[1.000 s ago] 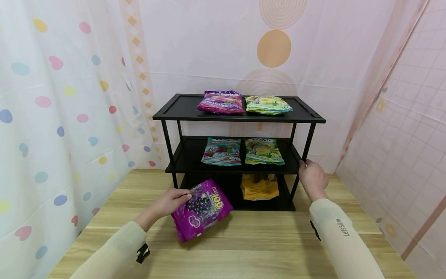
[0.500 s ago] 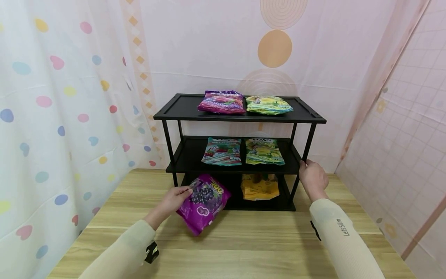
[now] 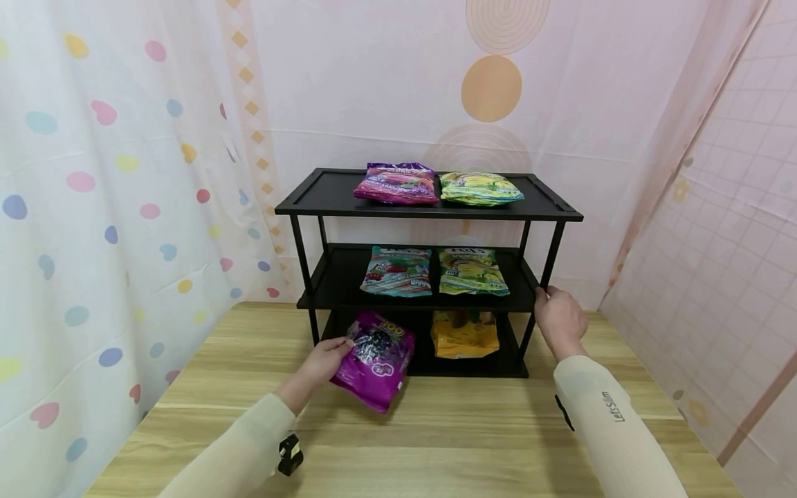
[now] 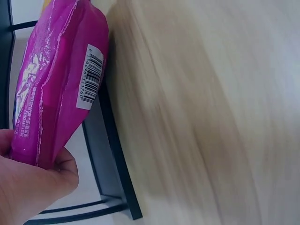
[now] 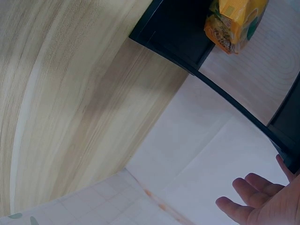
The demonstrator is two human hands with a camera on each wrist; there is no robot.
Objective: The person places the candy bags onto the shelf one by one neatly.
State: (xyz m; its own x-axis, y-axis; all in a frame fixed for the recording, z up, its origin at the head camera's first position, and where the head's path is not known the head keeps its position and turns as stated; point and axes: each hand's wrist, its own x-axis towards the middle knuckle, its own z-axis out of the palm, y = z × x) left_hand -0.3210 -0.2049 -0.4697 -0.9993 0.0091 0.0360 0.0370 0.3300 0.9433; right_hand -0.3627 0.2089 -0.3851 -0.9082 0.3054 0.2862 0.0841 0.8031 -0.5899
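My left hand [image 3: 324,360] pinches a purple candy bag [image 3: 376,363] by its left edge, in front of the bottom tier of a black three-tier rack [image 3: 429,304]. The bag is tilted, its grape picture facing up. In the left wrist view, thumb and fingers grip the bag's end, and a barcode label [image 4: 90,77] shows on its side. My right hand [image 3: 560,321] holds the rack at the middle tier's right front corner. In the right wrist view the other fingers [image 5: 251,190] of that hand spread loosely off the rack.
On the top tier lie a pink-purple bag [image 3: 396,185] and a yellow-green bag [image 3: 481,189]. The middle tier carries a teal bag [image 3: 396,272] and another yellow-green bag [image 3: 472,271]. A yellow-orange bag [image 3: 464,337] sits at the bottom right. Beneath is a wooden table [image 3: 436,443].
My left hand has moved right and slightly forward with the purple candy bag, which has turned clockwise and now overlaps the bottom tier more. The right hand has stayed on the rack.
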